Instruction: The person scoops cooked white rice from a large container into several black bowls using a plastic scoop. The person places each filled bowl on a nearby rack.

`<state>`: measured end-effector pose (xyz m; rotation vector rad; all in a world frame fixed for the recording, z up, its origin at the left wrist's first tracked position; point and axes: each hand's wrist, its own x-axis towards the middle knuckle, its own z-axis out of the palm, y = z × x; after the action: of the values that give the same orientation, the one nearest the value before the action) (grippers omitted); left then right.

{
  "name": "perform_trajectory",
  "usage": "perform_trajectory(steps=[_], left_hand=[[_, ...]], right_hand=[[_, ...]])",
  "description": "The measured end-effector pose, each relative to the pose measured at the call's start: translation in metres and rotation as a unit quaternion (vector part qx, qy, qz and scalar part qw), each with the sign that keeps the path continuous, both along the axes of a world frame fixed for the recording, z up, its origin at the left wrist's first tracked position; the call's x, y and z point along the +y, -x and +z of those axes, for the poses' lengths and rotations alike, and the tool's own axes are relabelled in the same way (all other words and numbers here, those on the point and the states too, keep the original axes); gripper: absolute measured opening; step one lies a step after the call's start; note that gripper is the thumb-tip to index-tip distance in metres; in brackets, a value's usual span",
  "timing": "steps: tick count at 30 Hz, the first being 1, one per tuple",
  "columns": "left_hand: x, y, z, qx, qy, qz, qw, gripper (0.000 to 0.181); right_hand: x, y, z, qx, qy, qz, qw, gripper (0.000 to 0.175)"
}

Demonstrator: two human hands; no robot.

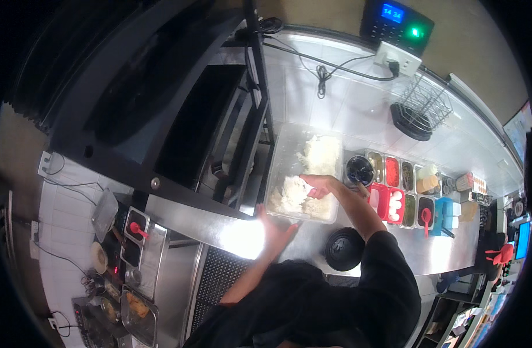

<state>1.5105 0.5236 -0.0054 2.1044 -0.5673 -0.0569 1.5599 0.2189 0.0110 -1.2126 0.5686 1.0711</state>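
A large clear plastic tub holds white cooked rice, with one mound at its back right and more in front. My right hand is over the tub, its fingers closed around something small and pale, perhaps a scoop handle, beside a heap of rice. My left hand is spread near the tub's front left corner, holding nothing. A round black bowl or lid lies on the steel counter in front of the tub. To the tub's right stands a dark round pot.
Right of the pot, several ingredient containers, a red tray of eggs and a red ladle line the steel counter. A black metal rack rises at the left. Another person is at far right.
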Motion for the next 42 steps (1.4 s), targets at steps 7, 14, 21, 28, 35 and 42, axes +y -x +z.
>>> perform_trajectory(steps=[7, 14, 21, 28, 35, 42], left_hand=[[-0.007, 0.077, -0.070, 0.281, -0.050, -0.301, 0.910, 0.090], [-0.069, 0.126, -0.091, 0.439, -0.056, -0.367, 0.818, 0.073], [-0.022, 0.075, -0.065, 0.515, -0.049, -0.316, 0.796, 0.056], [0.057, 0.024, -0.077, 0.534, -0.012, -0.258, 0.805, 0.068], [0.068, 0.007, -0.078, 0.521, 0.007, -0.258, 0.814, 0.067], [0.060, -0.004, -0.063, 0.521, 0.021, -0.246, 0.817, 0.068]], right_hand=[[-0.005, 0.043, -0.023, -0.055, -0.164, -0.333, 0.927, 0.058], [0.025, 0.082, 0.006, -0.079, -0.216, -0.469, 0.853, 0.055], [0.039, 0.175, 0.033, -0.075, -0.244, -0.456, 0.853, 0.059], [0.118, 0.250, -0.005, -0.092, 0.081, -0.432, 0.893, 0.062], [0.198, 0.250, -0.049, -0.308, 0.560, -0.168, 0.750, 0.078], [0.199, 0.244, -0.079, -0.433, 0.661, -0.125, 0.600, 0.080]])
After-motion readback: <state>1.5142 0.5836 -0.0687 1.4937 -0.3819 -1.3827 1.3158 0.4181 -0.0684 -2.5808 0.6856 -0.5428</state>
